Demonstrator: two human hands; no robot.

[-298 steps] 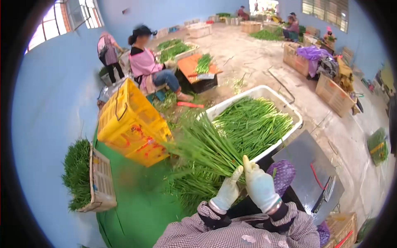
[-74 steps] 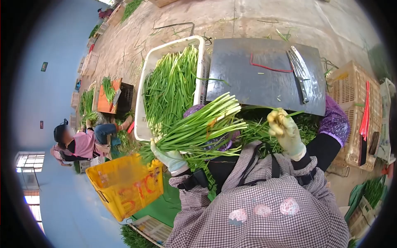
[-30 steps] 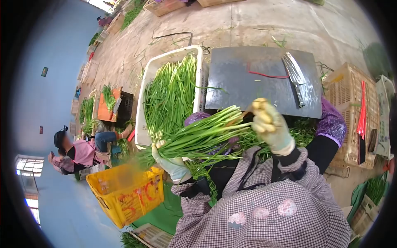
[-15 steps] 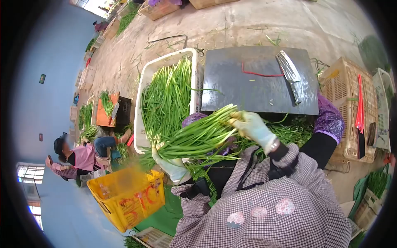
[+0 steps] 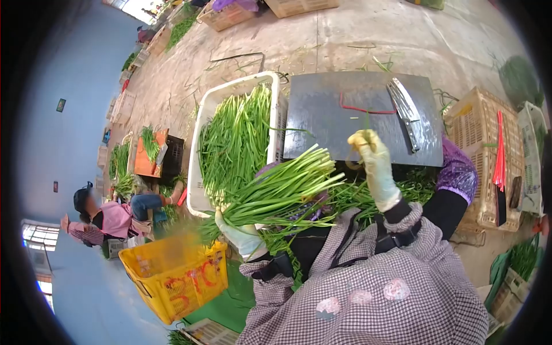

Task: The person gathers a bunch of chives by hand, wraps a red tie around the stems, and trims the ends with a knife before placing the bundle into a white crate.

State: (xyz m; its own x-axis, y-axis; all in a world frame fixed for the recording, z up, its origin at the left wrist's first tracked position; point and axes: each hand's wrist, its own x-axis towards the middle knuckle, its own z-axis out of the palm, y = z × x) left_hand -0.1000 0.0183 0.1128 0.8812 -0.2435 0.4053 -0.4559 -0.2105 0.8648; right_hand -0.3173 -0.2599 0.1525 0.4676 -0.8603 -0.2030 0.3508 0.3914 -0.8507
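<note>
My left hand [image 5: 241,233], in a pale glove, is closed around the leafy part of a bunch of green chives [image 5: 282,187]. Their pale stem ends fan out to the upper right. My right hand [image 5: 374,164], also gloved, is raised near the board's front edge, its yellowish fingertips pinched together. A thin green strand shows above these fingers and thin wisps hang below; they look like loose chive leaves. More loose chives [image 5: 397,187] lie across my lap. Beyond the bunch, a white crate [image 5: 195,161] holds many chives laid lengthwise.
A dark board [image 5: 322,98] carries a knife [image 5: 405,112] and a bent red strip [image 5: 368,111]. A yellow crate [image 5: 184,282] stands at lower left, a tan crate [image 5: 477,132] with red ties [image 5: 499,155] at right. Another person [image 5: 112,218] sits at left beside an orange board [image 5: 146,164].
My right hand has left the stem ends of the bunch and moved up and right, fingers pinched. My left hand still holds the bunch in about the same place.
</note>
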